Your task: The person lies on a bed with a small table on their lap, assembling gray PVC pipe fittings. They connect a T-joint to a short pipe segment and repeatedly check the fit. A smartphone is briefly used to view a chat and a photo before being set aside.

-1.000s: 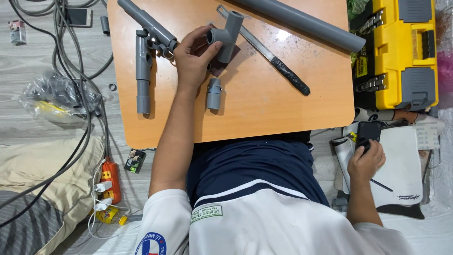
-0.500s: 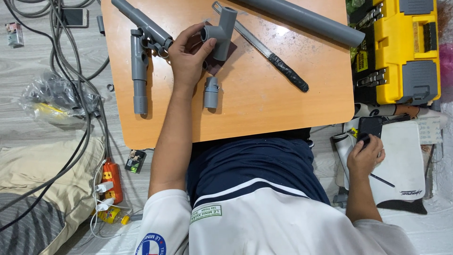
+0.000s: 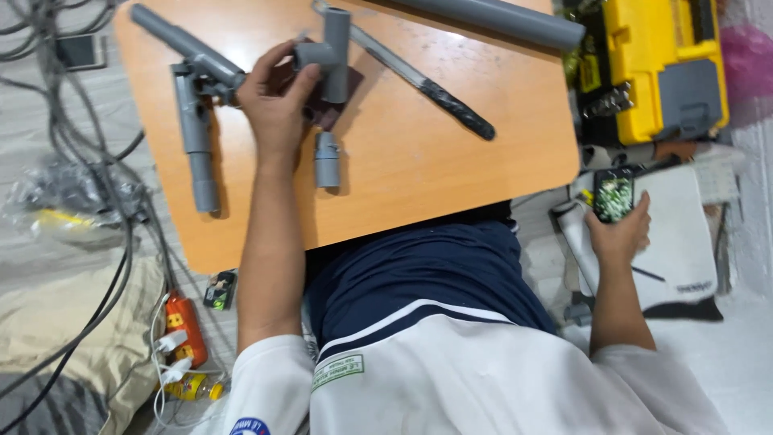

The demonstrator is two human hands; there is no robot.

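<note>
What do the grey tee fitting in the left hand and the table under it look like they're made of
Grey tee fitting, gripped by the left hand: likely PVC plastic, matte, uniform grey with moulded sockets. Table: probably laminated wood board, smooth orange-brown with faint grain and a slight sheen.

Tee fitting (image 3: 328,55): grey plastic pipe tee, long barrel running up and down the orange table top, side branch pointing left; gripped by the left hand near the table's far edge.
Phone (image 3: 614,195): dark slim handset, screen lit with a mottled green and white picture, held upright in the right hand, off the table's right edge, above white cloth.
</note>
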